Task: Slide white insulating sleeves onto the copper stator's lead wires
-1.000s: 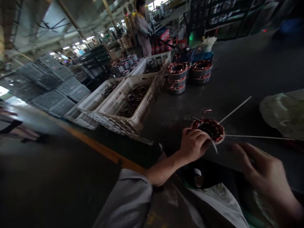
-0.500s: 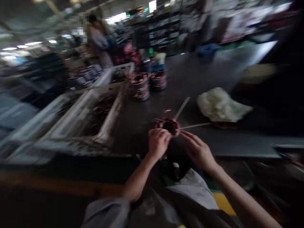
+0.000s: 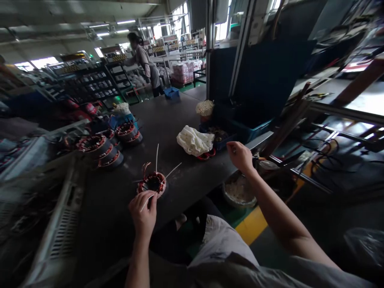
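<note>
A stator with red windings (image 3: pixel 161 185) lies on the dark table (image 3: pixel 180 190), and two white ties stick out from its far side. My left hand (image 3: pixel 144 210) is at the stator's near edge, its fingers pinched on a thin white strip (image 3: pixel 147 203). Away to the right, past the table's front edge, my right hand (image 3: pixel 241 157) is raised with its fingers curled together; what they hold, if anything, is too small to make out. A crumpled white cloth (image 3: pixel 195 141) rests on red coils between the hands, farther back.
Stacked stators (image 3: pixel 109 156) stand at the left behind a pale crate (image 3: pixel 64 228). Blue bins (image 3: pixel 252 130) are at the back right, near a metal frame. A round basin (image 3: pixel 240 192) sits below the table edge. A person (image 3: pixel 148 66) stands beyond the table.
The view has swung to the right. My right hand has left the stator and moved right, its fingers now curled. My left hand stays at the stator, now with a white strip showing.
</note>
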Demonstrator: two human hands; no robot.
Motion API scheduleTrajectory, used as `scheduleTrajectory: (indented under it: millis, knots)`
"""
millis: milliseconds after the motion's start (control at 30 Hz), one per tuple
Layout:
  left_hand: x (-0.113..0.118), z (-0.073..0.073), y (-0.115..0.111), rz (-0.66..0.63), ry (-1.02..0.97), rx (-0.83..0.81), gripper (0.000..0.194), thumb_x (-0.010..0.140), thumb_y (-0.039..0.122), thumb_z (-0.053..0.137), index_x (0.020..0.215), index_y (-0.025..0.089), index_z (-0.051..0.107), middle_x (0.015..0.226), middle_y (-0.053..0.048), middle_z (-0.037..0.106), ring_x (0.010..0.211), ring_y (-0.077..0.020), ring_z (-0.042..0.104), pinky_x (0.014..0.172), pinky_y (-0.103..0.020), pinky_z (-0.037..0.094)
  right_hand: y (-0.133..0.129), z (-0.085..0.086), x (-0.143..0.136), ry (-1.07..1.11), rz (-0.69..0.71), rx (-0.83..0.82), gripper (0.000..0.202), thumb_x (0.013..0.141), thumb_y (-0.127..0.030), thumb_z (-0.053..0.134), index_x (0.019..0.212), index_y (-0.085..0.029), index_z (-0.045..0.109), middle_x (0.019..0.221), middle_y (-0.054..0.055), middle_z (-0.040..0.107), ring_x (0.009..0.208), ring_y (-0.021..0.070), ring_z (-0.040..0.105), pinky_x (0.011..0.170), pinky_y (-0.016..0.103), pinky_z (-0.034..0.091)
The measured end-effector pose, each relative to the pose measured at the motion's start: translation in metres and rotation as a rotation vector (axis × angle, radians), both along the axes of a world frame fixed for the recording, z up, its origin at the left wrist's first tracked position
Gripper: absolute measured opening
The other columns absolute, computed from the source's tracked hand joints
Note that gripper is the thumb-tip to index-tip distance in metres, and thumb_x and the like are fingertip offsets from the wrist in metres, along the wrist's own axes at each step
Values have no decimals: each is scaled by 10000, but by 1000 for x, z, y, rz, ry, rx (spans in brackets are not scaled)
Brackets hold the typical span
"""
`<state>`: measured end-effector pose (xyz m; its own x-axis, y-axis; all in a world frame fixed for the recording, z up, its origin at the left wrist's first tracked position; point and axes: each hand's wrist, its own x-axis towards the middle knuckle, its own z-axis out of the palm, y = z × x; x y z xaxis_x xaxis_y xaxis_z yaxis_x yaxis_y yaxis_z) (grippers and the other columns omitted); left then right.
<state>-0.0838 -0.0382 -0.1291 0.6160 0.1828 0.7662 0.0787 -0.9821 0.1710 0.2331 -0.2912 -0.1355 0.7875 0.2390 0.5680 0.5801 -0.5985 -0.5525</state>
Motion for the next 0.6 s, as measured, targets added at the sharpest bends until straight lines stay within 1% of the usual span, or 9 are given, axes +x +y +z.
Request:
scheduleTrajectory:
  millis: [67, 133, 200, 267, 333, 400, 433, 500, 600]
  knots:
    - [1, -1, 0, 2, -4, -11, 152, 1010, 287, 532, 931, 181, 608, 918, -57, 673, 868, -215, 630, 839, -345, 448, 5, 6, 7, 14, -62, -62, 234, 892, -284, 482, 970, -183, 678, 942, 69, 678, 809, 206, 617, 661, 294, 412]
    - [1, -1, -1, 12, -9, -23, 158, 1012, 291, 526, 924, 185, 604, 915, -57, 675, 869, -218, 631, 844, -351, 449, 12, 10, 5, 51, -76, -152, 223, 896, -288, 483, 953, -194, 677, 952, 62, 683, 819, 211, 616, 641, 292, 384]
    - [0, -2, -2, 28, -5, -40, 159, 1012, 294, 521, 921, 191, 601, 916, -54, 676, 872, -222, 631, 847, -359, 449, 22, 10, -3, 102, -31, -270, 223, 914, -311, 475, 946, -217, 676, 934, 42, 690, 829, 217, 622, 623, 294, 363]
    - [0, -2, -5, 43, 0, -64, 159, 1010, 296, 517, 918, 198, 602, 919, -51, 676, 879, -226, 631, 849, -368, 450, 35, 8, -13, 152, 44, -399, 250, 942, -346, 452, 976, -233, 673, 966, 32, 694, 861, 222, 633, 615, 296, 359]
    - [-1, -2, -6, 56, 3, -88, 171, 1010, 304, 509, 914, 203, 608, 919, -52, 674, 886, -228, 633, 851, -372, 452, 51, 5, -20, 197, 71, -525, 310, 967, -412, 425, 1020, -220, 662, 1031, 48, 687, 899, 235, 641, 616, 300, 371]
    - [-1, -2, -8, 63, 5, -106, 189, 1013, 314, 500, 912, 203, 614, 916, -54, 674, 889, -226, 634, 852, -372, 449, 67, 3, -23, 229, 59, -616, 376, 970, -472, 421, 1039, -182, 649, 1058, 81, 676, 921, 258, 645, 616, 310, 385]
    - [-2, -2, -8, 67, 8, -112, 193, 1015, 314, 498, 912, 203, 617, 916, -53, 674, 890, -223, 634, 853, -370, 444, 73, 2, -23, 239, 51, -643, 393, 964, -487, 435, 1040, -163, 643, 1054, 96, 673, 926, 271, 645, 615, 316, 391]
    - [-3, -2, -9, 76, 11, -120, 191, 1017, 310, 498, 913, 202, 617, 920, -47, 675, 896, -217, 632, 857, -368, 431, 81, 3, -23, 248, 48, -663, 383, 952, -465, 463, 1047, -136, 634, 1047, 117, 669, 937, 293, 644, 619, 327, 399]
    - [-5, -2, -10, 90, 14, -128, 205, 1024, 304, 482, 901, 203, 612, 920, -42, 676, 904, -214, 628, 863, -373, 410, 78, 8, -26, 254, 43, -659, 329, 943, -413, 466, 1025, -140, 630, 1034, 118, 670, 913, 296, 642, 618, 332, 395]
